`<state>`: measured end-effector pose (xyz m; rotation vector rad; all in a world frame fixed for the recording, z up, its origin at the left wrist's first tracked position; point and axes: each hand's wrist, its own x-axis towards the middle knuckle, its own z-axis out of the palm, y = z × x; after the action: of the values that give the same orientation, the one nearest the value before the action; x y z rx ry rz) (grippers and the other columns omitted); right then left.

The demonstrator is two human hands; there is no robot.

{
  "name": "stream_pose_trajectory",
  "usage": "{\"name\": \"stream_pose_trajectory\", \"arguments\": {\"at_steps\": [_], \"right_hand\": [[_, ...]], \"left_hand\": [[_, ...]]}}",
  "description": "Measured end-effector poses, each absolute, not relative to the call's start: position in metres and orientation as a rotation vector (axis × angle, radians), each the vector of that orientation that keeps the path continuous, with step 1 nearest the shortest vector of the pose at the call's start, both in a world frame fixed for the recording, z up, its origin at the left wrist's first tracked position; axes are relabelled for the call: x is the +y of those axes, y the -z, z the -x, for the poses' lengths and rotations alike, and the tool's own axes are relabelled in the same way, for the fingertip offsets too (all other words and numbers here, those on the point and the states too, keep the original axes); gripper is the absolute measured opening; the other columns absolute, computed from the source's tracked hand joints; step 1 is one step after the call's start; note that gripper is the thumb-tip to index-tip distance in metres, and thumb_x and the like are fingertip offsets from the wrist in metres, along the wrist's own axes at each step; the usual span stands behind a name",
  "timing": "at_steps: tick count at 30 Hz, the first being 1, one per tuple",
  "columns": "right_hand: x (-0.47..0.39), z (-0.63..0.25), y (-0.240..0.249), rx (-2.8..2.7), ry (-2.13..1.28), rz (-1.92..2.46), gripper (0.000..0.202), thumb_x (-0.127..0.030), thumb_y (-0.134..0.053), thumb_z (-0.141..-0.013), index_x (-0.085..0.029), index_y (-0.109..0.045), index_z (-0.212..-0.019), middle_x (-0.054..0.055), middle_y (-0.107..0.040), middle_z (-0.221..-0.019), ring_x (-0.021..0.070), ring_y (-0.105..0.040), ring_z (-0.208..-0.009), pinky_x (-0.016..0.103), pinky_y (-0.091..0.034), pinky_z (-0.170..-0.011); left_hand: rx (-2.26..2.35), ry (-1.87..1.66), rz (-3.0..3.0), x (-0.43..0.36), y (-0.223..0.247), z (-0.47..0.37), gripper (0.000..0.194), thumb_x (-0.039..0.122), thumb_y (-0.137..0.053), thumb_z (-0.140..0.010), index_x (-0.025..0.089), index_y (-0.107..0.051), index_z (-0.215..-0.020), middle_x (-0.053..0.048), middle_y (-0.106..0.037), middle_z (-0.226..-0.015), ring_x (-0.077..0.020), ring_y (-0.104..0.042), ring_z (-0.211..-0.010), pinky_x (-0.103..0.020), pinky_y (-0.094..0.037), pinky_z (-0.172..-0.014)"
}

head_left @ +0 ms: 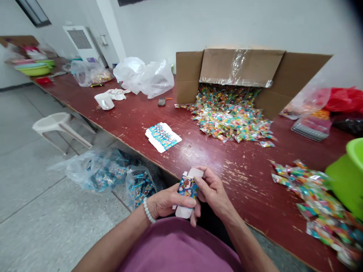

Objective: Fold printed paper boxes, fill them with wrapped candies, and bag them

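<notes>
Between my two hands, just past the table's front edge, is a small printed cardboard box (187, 187) with white flaps sticking out at both ends. My left hand (172, 200), with a beaded bracelet at the wrist, is closed around its lower part, thumb across the front. The fingers of my right hand (211, 187) pinch the upper right side by the top flap. Whether anything is inside the box cannot be seen. A stack of flat printed boxes (163, 136) lies on the table ahead of my hands.
An open carton (188, 75) spills wrapped candies (235, 121) onto the red table (133, 124). More candy packets (320, 192) lie right, beside a green tub (346, 177). A white cup (104, 102) and plastic bags (144, 75) stand behind. Bags of filled boxes (140, 187) and a stool (58, 122) are on the floor.
</notes>
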<state>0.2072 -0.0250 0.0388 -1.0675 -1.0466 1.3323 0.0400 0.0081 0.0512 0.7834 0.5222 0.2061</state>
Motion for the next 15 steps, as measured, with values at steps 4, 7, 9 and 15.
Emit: {"name": "stream_pose_trajectory", "arguments": {"at_steps": [4,7,9,15], "right_hand": [[-0.025,-0.200,-0.043,-0.944,-1.353,1.113,0.066,-0.037,-0.072,-0.080,-0.027,-0.044,-0.139,0.005,-0.070,-0.112,0.0188,-0.069,-0.092,0.033,-0.058,-0.080],[-0.024,-0.193,-0.044,-0.900,-1.298,1.192,0.070,-0.029,-0.082,-0.065,-0.025,-0.053,-0.128,0.008,-0.070,-0.118,0.0215,-0.071,-0.095,0.037,-0.058,-0.086],[-0.024,-0.189,-0.045,-0.926,-1.278,1.205,0.058,-0.028,-0.081,-0.065,-0.023,-0.059,-0.118,0.007,-0.073,-0.113,0.0219,-0.071,-0.094,0.038,-0.058,-0.088],[-0.026,-0.186,-0.051,-0.981,-1.253,1.248,0.042,-0.032,-0.076,-0.070,-0.022,-0.064,-0.109,0.000,-0.074,-0.088,0.0157,-0.067,-0.065,0.027,-0.056,-0.058]], "left_hand": [[0.699,-0.419,-1.024,0.006,-0.044,-0.050,0.029,0.033,-0.084,-0.068,0.014,-0.069,-0.085,-0.003,-0.065,-0.069,-0.0140,-0.059,-0.059,-0.026,-0.049,-0.062],[0.783,-0.513,-1.242,0.006,-0.037,-0.055,0.028,0.023,-0.081,-0.069,0.014,-0.071,-0.094,-0.002,-0.067,-0.078,-0.0129,-0.057,-0.065,-0.023,-0.047,-0.061],[0.835,-0.561,-1.292,0.006,-0.035,-0.057,0.024,0.020,-0.078,-0.070,0.015,-0.072,-0.092,-0.001,-0.067,-0.079,-0.0129,-0.057,-0.063,-0.023,-0.047,-0.059],[0.945,-0.644,-1.257,0.005,-0.041,-0.065,0.015,0.020,-0.080,-0.064,0.014,-0.069,-0.073,-0.001,-0.066,-0.068,-0.0141,-0.059,-0.057,-0.023,-0.047,-0.054]]}}
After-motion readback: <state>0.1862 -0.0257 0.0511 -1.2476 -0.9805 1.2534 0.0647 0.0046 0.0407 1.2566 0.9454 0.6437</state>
